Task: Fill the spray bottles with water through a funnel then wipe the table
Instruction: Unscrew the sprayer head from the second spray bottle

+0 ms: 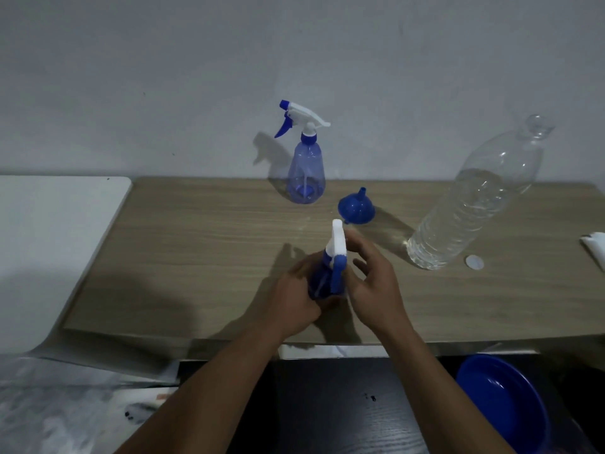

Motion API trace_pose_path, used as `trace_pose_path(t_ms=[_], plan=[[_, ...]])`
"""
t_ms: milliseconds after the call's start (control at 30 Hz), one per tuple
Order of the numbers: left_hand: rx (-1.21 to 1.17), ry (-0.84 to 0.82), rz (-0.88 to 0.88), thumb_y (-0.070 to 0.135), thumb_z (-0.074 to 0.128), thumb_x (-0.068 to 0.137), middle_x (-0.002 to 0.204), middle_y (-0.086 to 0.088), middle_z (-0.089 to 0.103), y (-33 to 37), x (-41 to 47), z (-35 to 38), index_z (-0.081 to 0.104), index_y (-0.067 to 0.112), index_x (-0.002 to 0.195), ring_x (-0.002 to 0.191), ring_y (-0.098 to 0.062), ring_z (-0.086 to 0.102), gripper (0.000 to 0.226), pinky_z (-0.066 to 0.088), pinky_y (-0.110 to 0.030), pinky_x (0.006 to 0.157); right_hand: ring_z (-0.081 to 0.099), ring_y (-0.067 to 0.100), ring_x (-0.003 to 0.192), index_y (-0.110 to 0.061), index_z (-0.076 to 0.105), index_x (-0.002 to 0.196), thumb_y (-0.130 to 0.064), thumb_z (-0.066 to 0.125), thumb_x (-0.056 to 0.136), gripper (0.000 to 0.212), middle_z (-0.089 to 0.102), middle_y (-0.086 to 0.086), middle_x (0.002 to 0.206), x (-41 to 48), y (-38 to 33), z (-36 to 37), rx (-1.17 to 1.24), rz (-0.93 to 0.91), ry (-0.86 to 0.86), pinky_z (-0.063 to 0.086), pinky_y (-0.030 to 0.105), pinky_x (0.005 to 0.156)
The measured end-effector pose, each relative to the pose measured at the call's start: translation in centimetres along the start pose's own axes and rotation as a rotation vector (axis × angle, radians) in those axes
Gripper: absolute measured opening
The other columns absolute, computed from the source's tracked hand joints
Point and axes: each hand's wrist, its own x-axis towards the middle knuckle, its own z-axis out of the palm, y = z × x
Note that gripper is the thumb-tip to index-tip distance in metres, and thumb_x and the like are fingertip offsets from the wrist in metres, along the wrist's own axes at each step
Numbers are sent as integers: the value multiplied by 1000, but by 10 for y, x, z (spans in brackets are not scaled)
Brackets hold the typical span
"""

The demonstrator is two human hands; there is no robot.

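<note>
A blue spray bottle (327, 276) with a white and blue trigger head stands near the front of the wooden table (196, 257). My left hand (294, 296) grips its body. My right hand (373, 280) is at the trigger head, fingers curled around it. A second spray bottle (306, 172) stands upright by the wall, with little or nothing visible inside. A blue funnel (356, 208) lies mouth-down between the two. A large clear water bottle (471, 204), uncapped and about two-thirds full, stands at the right.
A small white cap (474, 262) lies beside the water bottle. A white cloth (594, 247) sits at the table's right edge. A blue basin (501, 401) is on the floor at the lower right. A white surface (49, 240) adjoins the table's left side.
</note>
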Motion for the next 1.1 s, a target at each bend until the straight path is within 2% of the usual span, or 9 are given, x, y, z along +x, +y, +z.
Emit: trace_pose_path(t_ms=[167,267,333,467,667,767,900,1033,1100], plan=[[61,11,-24,18,74,86,106,17,58,0,0,0,50,33,134,92,2,59,56,40,-4,69,57,-4,119,-31,59,124,-14,76,87,45,64,-21,123,-15,5,10,26,44,57,43,14,99],[159,20,3,14,72,83,130,8,53,2,-1,-3,55,25,132,116,-10,56,53,39,-11,87,58,3,114,-31,62,116,-23,80,84,38,64,-14,118,-11,7,16,-59,25,148,37,1,89],[239,29,17,23,72,80,142,4,43,4,-3,-6,51,26,138,122,-15,51,62,43,-26,97,57,7,108,-27,64,112,-21,81,83,34,63,-8,111,-6,6,17,-130,3,193,36,1,85],[266,29,28,50,65,76,138,4,45,6,-7,-7,49,34,134,120,-22,54,62,50,-44,96,58,13,108,-15,68,114,-11,76,86,29,65,0,110,-7,1,17,-139,-36,171,36,0,84],[191,36,-3,30,74,80,136,5,48,12,-9,-7,54,26,134,109,-17,58,57,45,-28,88,55,4,111,-34,59,117,-39,66,80,37,63,-16,114,-9,1,15,-150,-53,133,35,1,88],[158,31,-26,22,70,77,134,9,48,12,-9,-8,56,28,129,103,-16,60,54,46,-27,84,53,4,111,-33,58,112,-28,78,81,37,59,-16,112,-6,6,22,-122,-33,175,36,2,88],[256,49,-3,21,71,81,139,6,46,12,-7,-8,48,27,140,111,-16,56,64,36,-21,79,52,11,113,-15,65,121,-17,74,88,34,59,-6,115,-4,12,23,-173,-104,184,41,11,94],[283,62,-19,32,73,81,143,8,43,11,-6,-6,41,35,145,116,-15,54,71,38,-24,83,53,0,117,-39,52,132,-21,73,91,49,55,-34,116,-7,13,14,-155,-91,115,43,10,94],[271,66,-40,33,72,80,142,11,42,9,-5,-5,43,38,142,115,-13,56,69,37,-23,83,53,1,120,-39,52,131,-25,79,86,54,57,-29,120,-8,14,13,-135,-44,108,45,14,96]])
